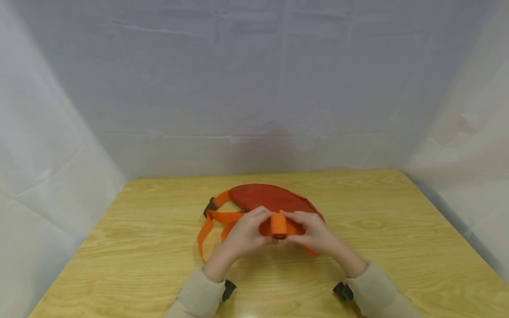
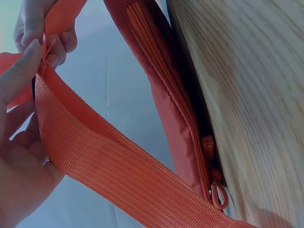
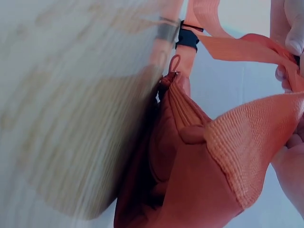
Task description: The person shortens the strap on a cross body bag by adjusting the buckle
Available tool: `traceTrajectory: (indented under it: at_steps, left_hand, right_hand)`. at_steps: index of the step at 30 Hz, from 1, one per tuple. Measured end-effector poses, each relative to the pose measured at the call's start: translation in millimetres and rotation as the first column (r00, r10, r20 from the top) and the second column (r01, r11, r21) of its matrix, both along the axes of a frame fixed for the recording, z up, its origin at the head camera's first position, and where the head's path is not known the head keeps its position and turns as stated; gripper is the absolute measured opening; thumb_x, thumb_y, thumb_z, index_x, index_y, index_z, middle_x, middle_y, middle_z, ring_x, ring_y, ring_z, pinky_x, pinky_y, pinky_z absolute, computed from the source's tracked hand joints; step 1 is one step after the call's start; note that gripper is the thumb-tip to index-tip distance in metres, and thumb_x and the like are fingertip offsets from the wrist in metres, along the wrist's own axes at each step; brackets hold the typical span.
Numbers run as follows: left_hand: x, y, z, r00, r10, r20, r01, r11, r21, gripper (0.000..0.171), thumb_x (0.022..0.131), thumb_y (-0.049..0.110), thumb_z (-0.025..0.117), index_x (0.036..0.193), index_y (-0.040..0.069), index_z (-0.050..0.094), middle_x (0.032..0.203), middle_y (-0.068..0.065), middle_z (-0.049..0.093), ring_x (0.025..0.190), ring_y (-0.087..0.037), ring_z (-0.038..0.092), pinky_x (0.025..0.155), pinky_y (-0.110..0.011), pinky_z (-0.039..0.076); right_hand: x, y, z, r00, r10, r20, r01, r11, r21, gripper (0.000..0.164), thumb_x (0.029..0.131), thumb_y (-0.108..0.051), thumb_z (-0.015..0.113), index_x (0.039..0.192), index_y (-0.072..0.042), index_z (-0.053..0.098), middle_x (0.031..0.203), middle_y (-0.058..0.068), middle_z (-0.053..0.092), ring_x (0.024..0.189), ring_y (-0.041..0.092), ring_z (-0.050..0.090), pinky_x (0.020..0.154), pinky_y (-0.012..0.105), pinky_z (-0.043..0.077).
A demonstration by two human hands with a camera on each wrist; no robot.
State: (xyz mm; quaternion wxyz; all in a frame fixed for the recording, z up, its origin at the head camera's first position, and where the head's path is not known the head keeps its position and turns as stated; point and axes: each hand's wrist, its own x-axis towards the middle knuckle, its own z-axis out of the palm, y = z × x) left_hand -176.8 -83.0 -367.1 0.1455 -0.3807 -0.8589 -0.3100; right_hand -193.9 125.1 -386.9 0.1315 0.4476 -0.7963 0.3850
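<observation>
A red waist bag [image 1: 270, 196] with an orange webbing strap [image 2: 109, 152] lies on the wooden table. Both hands meet in front of it in the head view, with the strap raised between them. My left hand [image 1: 247, 233] pinches the webbing between thumb and fingers. From the other side my right hand [image 1: 314, 230] grips the strap, its fingertips close to the left ones. A small black piece [image 1: 279, 236] shows below the orange loop, mostly hidden by webbing and fingers. The bag's zipper [image 2: 166, 85] runs along its side and ends in a cord pull [image 2: 219, 194].
A black buckle [image 1: 210, 206] sits on the strap at the bag's left, with a loose strap end [image 1: 203, 238] trailing on the table [image 1: 131, 238]. White sheeting [image 1: 254, 88] hangs behind and at both sides. Dark pieces [image 1: 343, 291] show by both cuffs.
</observation>
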Motion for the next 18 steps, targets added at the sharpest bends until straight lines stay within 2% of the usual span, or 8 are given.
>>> traceTrajectory:
  at_steps: [4,11,15,18]
  left_hand:
    - [0.0,0.2,0.9,1.000,-0.016,0.008,0.016,1.000,0.001,0.046,0.065,0.017,0.079,0.105,0.008,0.061,0.094,0.002,0.055,0.088,-0.011,0.054,0.081,-0.026,0.044]
    - [-1.6,-4.5,0.5,0.997,-0.065,0.038,0.063,0.997,0.036,0.046,0.065,0.013,0.079,0.106,0.006,0.060,0.097,0.000,0.053,0.090,-0.013,0.052,0.081,-0.027,0.044]
    - [-2.5,-8.2,2.5,0.997,-0.044,0.068,0.037,0.995,0.095,0.033,0.072,0.008,0.073,0.104,0.006,0.061,0.096,0.000,0.053,0.090,-0.014,0.052,0.080,-0.027,0.045]
    - [-3.2,-8.7,3.6,0.996,-0.019,0.085,0.009,0.993,0.119,0.019,0.077,0.008,0.068,0.095,0.006,0.063,0.091,0.001,0.053,0.085,-0.012,0.052,0.075,-0.025,0.045]
  right_hand:
    - [2.0,-2.8,-2.0,0.993,-0.020,-0.118,0.019,1.000,-0.006,0.053,0.067,-0.011,0.077,0.112,0.006,0.056,0.094,0.007,0.062,0.080,0.013,0.055,0.067,0.028,0.047]
    - [2.5,-2.3,-3.6,0.985,-0.029,-0.168,0.030,1.000,0.004,0.048,0.066,-0.014,0.077,0.107,0.003,0.060,0.087,0.004,0.062,0.072,0.010,0.052,0.060,0.023,0.046]
    - [2.7,0.2,-3.6,0.984,-0.049,-0.171,0.052,0.999,0.011,0.047,0.066,-0.015,0.078,0.106,0.002,0.061,0.085,0.004,0.062,0.069,0.008,0.052,0.057,0.022,0.045]
    - [3.0,1.4,-2.8,0.985,-0.061,-0.162,0.064,0.998,0.014,0.047,0.065,-0.016,0.078,0.105,0.002,0.061,0.086,0.004,0.062,0.069,0.008,0.052,0.057,0.022,0.044]
